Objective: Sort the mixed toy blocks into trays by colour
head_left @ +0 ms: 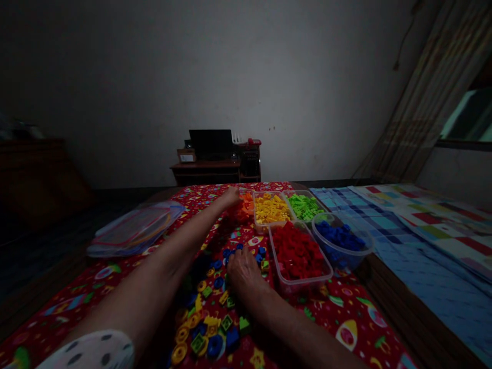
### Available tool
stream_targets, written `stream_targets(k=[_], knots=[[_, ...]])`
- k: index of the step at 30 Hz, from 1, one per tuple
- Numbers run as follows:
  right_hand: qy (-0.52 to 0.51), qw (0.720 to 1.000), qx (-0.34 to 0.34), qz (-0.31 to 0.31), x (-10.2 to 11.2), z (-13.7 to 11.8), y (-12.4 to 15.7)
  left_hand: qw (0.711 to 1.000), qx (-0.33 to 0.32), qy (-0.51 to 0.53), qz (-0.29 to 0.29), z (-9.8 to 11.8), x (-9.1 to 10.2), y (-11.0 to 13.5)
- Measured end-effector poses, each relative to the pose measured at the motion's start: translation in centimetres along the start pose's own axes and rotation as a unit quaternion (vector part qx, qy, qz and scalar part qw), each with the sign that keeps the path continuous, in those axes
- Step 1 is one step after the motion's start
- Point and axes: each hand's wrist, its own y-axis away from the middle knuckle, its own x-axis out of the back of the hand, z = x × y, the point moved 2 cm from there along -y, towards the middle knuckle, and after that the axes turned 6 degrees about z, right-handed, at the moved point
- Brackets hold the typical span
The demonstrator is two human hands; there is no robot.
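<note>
My left hand [231, 196] is stretched far forward at the left edge of the container of orange building blocks [246, 209]. Its fingers look bunched, and what they hold, if anything, is hidden. Closer in, my right hand [243, 269] rests palm down on loose toy pieces, with its fingers curled among blue pieces [229, 252]. Whatever lies under those fingertips cannot be made out. Mixed blue, yellow and green blocks [211, 328] are scattered from there toward me, between my forearms. Several yellow ring-shaped pieces [182, 334] lie at the left of this scatter.
Clear containers of yellow blocks [272, 208], green blocks [305, 206], red blocks [298, 251] and blue blocks [340, 237] stand at the right. Stacked lids [134, 229] lie on the left of the red patterned cloth [348, 333]. A bed [415, 256] adjoins the right side.
</note>
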Motion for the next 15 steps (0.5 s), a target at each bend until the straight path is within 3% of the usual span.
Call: stream_targets(k=[3,9,15], knots=[[0.002,1.000,0.004,0.024,-0.1,-0.1,0.5,0.999,0.009,-0.007,0.040,-0.1,-0.1,-1.3],[-0.017,1.000,-0.004,0.012,0.0,-0.1,0.5,0.996,-0.015,0.010,0.088,-0.8,-0.5,-1.8],[-0.009,1.000,0.003,0.006,0.1,0.0,0.5,0.997,-0.074,0.026,0.026,-1.9,-0.8,-0.6]])
